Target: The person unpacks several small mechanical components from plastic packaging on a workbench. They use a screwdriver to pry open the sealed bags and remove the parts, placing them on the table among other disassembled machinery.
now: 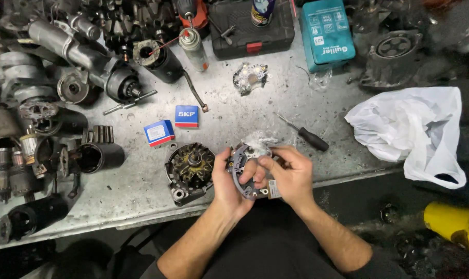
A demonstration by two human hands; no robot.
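Observation:
My left hand point(228, 181) and my right hand point(291, 175) both grip a grey, horseshoe-shaped metal plate with bolts and small fittings point(243, 161), held just above the bench's front edge. A scrap of clear plastic wrap point(260, 138) lies right behind the plate. A small tag hangs below my right thumb. To the left of my left hand stands an open alternator housing point(189, 169) with a yellowish winding and a centre shaft.
Two small blue-and-red boxes point(173, 124), a black-handled screwdriver point(306, 135), another small rectifier plate point(250, 77), a spray can point(194, 49), a black tool case point(252, 26), a teal box point(327, 33) and a white plastic bag point(415, 129) lie on the grey bench point(141, 186). Starter motors and parts crowd the left.

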